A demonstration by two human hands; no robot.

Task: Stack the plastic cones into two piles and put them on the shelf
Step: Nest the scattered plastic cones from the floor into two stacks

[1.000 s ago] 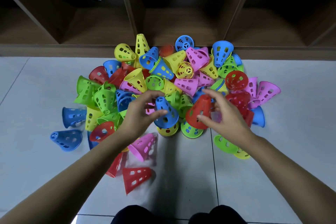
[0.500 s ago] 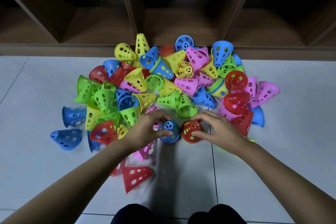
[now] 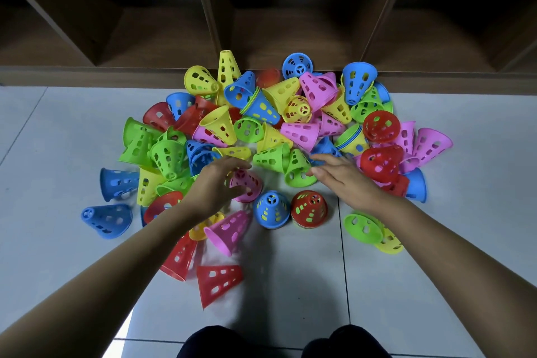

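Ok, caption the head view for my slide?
Left hand and right hand reach into the cone heap behind blue-topped stack, red-topped stack.

left hand (image 3: 216,187) splayed | right hand (image 3: 344,182) splayed | blue stack (image 3: 271,210), red stack (image 3: 309,208) upright

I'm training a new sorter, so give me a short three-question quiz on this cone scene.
1. True or false: a pile already stands on the shelf.
2. The left pile, nearer the left hand, is topped by: A red, B blue, C green.
3. Fill in: the right pile has a ___ cone on top.
Key: 1 false; 2 B; 3 red.
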